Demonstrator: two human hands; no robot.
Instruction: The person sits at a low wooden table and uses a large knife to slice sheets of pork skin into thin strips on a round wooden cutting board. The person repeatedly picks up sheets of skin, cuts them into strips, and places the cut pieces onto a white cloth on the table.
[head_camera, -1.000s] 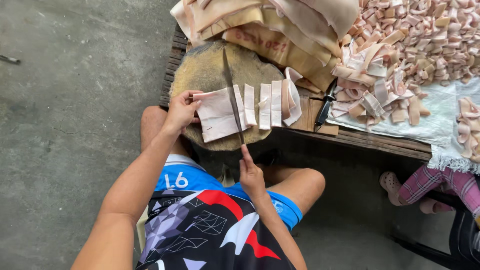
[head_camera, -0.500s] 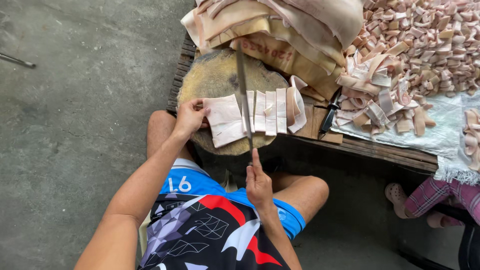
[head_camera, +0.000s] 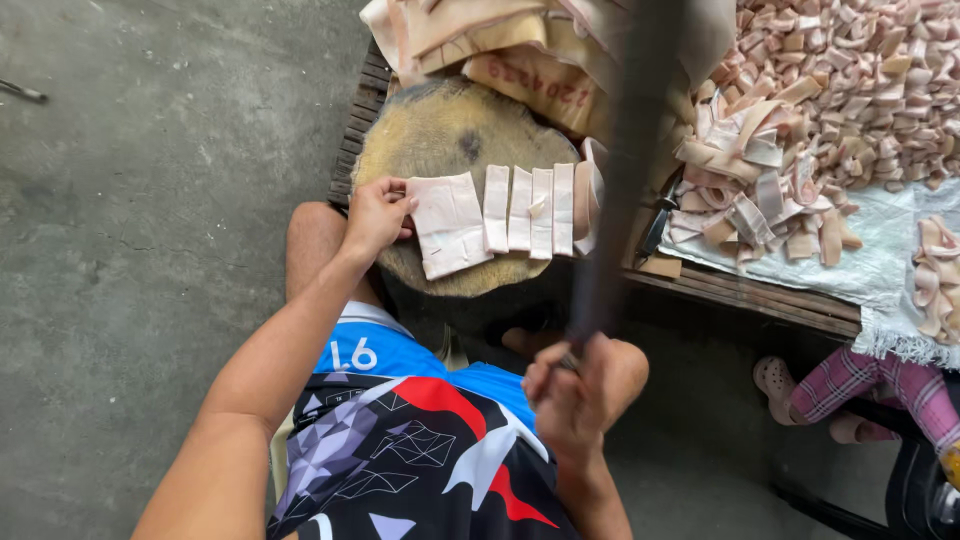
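Raised since before, my right hand (head_camera: 575, 395) grips the cleaver (head_camera: 625, 170). Left hand (head_camera: 378, 212) fingertips press the soft, slippery pork skin (head_camera: 447, 222) on the chopping block (head_camera: 440, 135); hold its edge.

Chopping block (head_camera: 450, 130) looked like worn, matt wood; pork skin slab (head_camera: 447, 224) was pale, smooth, slightly glossy. Blade (head_camera: 630, 170) was dark metal, blurred. Floor (head_camera: 150, 200) was rough grey concrete.
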